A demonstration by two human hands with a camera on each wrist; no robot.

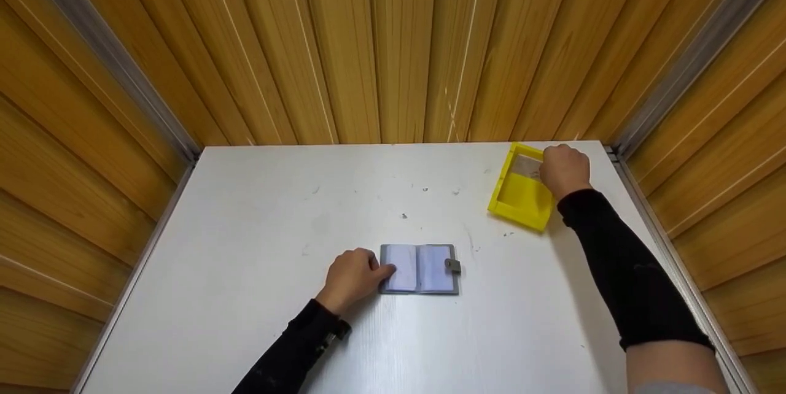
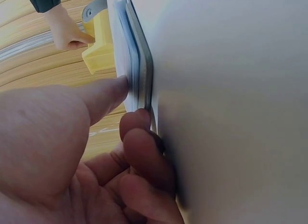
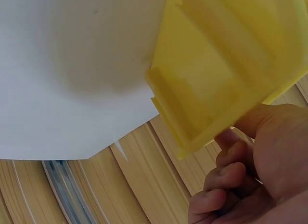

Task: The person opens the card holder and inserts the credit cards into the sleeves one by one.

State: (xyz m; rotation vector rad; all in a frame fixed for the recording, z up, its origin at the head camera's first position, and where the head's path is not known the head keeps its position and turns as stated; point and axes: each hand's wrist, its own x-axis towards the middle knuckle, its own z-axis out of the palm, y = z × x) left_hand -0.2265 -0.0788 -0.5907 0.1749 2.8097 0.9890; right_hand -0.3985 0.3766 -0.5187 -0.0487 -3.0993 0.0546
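A small card holder [image 1: 436, 268] lies spread on the white table, its pale sleeves facing up and a grey snap tab [image 1: 452, 266] at its right edge. My left hand [image 1: 354, 277] pinches its left edge. In the left wrist view the thumb [image 2: 108, 94] presses on the sleeves and curled fingers are at the cover's edge. Towards the back right, my right hand [image 1: 565, 170] grips the right rim of a shallow yellow tray [image 1: 522, 217], which looks tilted. A greyish patch [image 1: 526, 167] shows inside the tray; what it is, I cannot tell.
The white table [image 1: 258, 216] has small dark marks and scuffs. Wood-patterned panels [image 1: 368, 44] enclose its back and sides, with grey metal posts [image 1: 141, 75] at the corners. The tray is near the table's back right corner.
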